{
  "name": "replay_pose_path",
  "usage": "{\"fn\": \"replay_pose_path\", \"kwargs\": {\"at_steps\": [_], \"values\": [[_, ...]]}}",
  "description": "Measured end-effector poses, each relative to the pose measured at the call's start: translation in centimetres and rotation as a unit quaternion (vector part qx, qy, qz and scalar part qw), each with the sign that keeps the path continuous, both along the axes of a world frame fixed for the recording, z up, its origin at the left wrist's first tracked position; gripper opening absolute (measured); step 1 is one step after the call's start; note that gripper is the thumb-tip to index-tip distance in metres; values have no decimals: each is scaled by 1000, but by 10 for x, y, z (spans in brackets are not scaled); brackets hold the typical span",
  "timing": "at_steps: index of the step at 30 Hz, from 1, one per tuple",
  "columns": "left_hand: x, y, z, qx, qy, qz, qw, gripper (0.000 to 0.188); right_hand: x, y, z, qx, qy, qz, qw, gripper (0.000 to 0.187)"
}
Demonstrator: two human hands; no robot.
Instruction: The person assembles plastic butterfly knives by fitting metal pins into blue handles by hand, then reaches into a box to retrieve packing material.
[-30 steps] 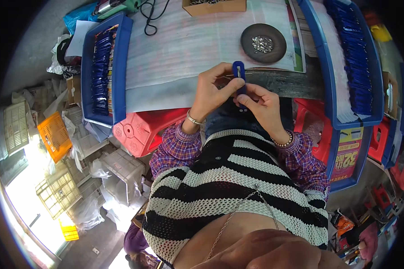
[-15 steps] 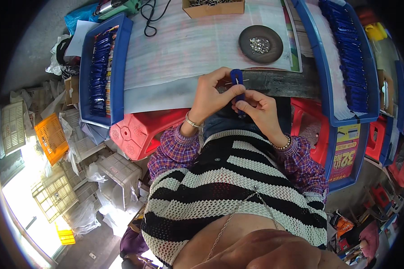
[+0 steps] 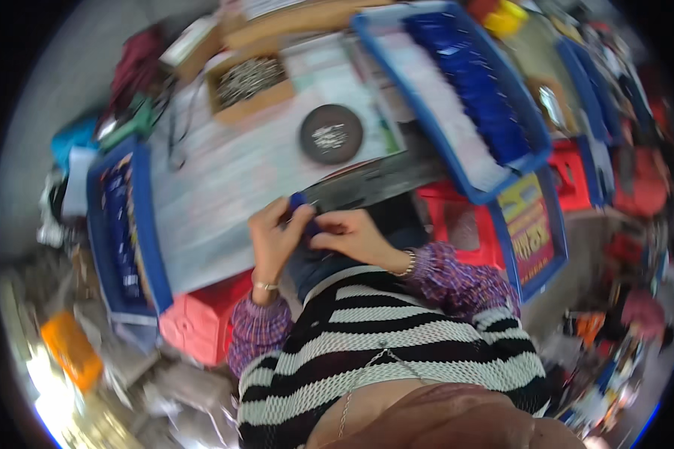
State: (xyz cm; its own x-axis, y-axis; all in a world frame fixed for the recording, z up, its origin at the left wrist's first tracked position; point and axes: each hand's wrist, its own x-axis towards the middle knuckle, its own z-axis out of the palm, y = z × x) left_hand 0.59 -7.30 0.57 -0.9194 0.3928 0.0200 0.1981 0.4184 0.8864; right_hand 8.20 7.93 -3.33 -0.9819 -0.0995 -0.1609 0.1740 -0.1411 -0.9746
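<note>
Before my body, at the near edge of the table, both hands are together on a small dark blue piece (image 3: 297, 200). My left hand (image 3: 275, 233) is closed, with thumb and fingers gripping it. A thin shiny metal bit sticks out beside the left thumb. My right hand (image 3: 358, 238) is pinched against the lower end of the same piece. Fingers cover most of it, and blur hides its exact kind. Beyond the hands, a dark round dish (image 3: 329, 112) holds small silvery metal parts.
A cardboard box (image 3: 251, 112) of metal parts stands farther back. Blue trays with rows of dark blue pieces flank the table: one left (image 3: 157, 277), one right (image 3: 468, 183). Red stools (image 3: 195, 325) are beneath. Another blue tray (image 3: 558, 273) with a printed sheet sits low at right.
The view has swung, so the table, dish and hands appear shifted left and lower, and more of the box shows. Both hands still hold the blue piece together.
</note>
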Motion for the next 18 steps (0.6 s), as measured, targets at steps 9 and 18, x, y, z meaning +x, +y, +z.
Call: {"fn": "replay_pose_path", "kwargs": {"at_steps": [9,18], "values": [[13,19,6,138,-32,13,990,17,3,6,12,9,36,-56,998,23],[7,15,17,57,-89,-33,994,17,10,9,10,-49,37,-23,998,22]]}}
